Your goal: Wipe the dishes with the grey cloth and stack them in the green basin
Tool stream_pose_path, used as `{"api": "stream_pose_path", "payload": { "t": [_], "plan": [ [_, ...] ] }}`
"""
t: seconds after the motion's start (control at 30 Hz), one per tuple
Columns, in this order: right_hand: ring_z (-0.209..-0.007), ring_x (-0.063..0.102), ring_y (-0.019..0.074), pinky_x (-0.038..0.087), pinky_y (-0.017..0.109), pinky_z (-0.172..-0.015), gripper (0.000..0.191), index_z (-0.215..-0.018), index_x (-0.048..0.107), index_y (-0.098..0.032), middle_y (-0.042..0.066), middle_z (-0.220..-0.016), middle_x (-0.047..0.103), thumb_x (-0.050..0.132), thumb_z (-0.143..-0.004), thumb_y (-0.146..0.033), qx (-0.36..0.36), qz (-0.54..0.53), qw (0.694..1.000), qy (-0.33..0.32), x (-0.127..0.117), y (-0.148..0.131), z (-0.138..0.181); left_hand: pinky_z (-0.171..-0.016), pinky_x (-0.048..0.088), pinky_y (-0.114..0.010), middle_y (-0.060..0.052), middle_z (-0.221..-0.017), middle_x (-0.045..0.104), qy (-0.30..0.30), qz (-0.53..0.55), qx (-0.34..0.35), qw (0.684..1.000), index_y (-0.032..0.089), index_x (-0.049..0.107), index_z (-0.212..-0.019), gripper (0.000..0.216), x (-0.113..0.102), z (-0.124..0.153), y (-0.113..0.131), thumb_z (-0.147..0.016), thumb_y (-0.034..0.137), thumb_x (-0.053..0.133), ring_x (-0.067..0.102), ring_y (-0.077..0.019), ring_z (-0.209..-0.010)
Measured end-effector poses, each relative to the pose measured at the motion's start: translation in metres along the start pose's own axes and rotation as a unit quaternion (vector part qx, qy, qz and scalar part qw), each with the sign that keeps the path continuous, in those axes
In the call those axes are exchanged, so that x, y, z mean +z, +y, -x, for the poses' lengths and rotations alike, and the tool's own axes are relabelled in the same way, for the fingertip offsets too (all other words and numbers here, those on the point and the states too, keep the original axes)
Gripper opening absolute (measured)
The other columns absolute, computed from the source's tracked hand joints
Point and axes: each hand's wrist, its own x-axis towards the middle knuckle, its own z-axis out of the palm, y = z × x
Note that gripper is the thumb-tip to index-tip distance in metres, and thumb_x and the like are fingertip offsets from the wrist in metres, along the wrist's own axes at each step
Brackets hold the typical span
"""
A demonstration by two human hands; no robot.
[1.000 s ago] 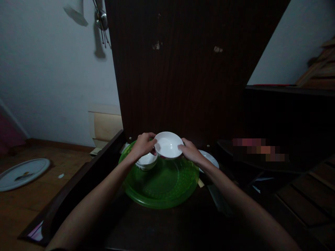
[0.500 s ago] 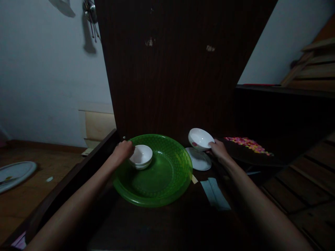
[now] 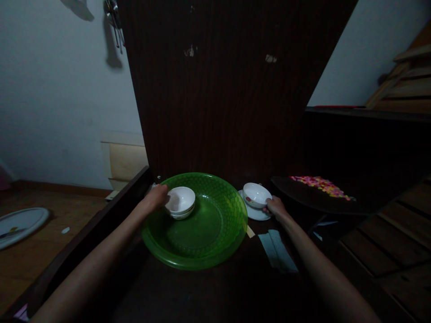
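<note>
A wide green plastic basin [image 3: 202,258] stands on the dark surface in front of me. Inside it, on the left, sit white stacked bowls [image 3: 182,201]. My left hand [image 3: 158,197] reaches over the basin's left rim, closed on the near-left edge of these bowls; its fingertips are partly hidden. To the right of the basin, my right hand [image 3: 276,207] grips the rim of another white bowl [image 3: 257,196] with a red flower on its side. That bowl is upright on or just over a white plate [image 3: 258,215]; contact is hard to tell.
A folded light-blue cloth [image 3: 278,251] lies right of the basin. A dark panel [image 3: 215,98] rises behind it. A dark board with pink and yellow flowers [image 3: 323,188] is at the right. A raised dark edge [image 3: 101,229] runs along the left.
My right hand has lowered its bowl toward the plate, and the bowl is now more level. My left hand stays at the stacked bowls with almost no movement.
</note>
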Motion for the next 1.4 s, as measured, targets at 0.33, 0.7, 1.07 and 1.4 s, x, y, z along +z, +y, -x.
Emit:
{"api": "stream_pose_path", "payload": {
  "t": [0.33,0.7,1.07,1.4],
  "plan": [
    [-0.034,0.050,0.0124,0.034,0.017,-0.034,0.035,-0.110,0.062,-0.003,-0.001,-0.039,0.051,0.049,-0.079,-0.012,0.018,-0.008,0.999,-0.029,0.004,0.010,-0.009,-0.080,0.053,-0.025,-0.019,-0.103,0.075,-0.021,-0.007,-0.014,1.000,0.011,0.075,-0.096,0.026,-0.009,0.006,0.006,-0.080,0.007,0.055,0.071,-0.0256,-0.101],
    [-0.036,0.052,0.0128,0.036,0.018,-0.035,0.031,-0.106,0.063,-0.005,0.000,-0.042,0.055,0.056,-0.078,-0.016,0.024,0.010,0.999,-0.033,0.007,0.014,-0.013,-0.068,0.051,-0.020,-0.018,-0.101,0.075,-0.040,-0.002,-0.023,0.999,0.008,0.074,-0.097,0.029,-0.012,0.003,0.007,-0.079,0.004,0.051,0.072,-0.0224,-0.094],
    [-0.036,0.052,0.0125,0.036,0.019,-0.037,0.032,-0.110,0.061,-0.004,0.002,-0.047,0.060,0.044,-0.085,-0.014,0.011,0.075,0.995,-0.060,0.003,0.008,-0.008,-0.061,0.049,-0.019,-0.015,-0.094,0.077,-0.024,0.053,-0.016,0.998,0.009,0.075,-0.093,0.030,-0.011,0.000,-0.001,-0.077,0.003,0.050,0.073,-0.0202,-0.083],
    [-0.090,0.069,0.0300,0.050,0.037,-0.077,0.049,-0.124,0.054,-0.005,0.023,-0.099,0.070,0.053,-0.089,-0.039,-0.052,0.208,0.976,0.020,-0.016,-0.012,0.005,-0.057,0.049,-0.018,-0.014,-0.088,0.078,0.039,0.126,-0.029,0.991,0.009,0.076,-0.095,0.033,-0.014,0.000,-0.016,-0.075,0.004,0.049,0.074,-0.0202,-0.080]
  ]
}}
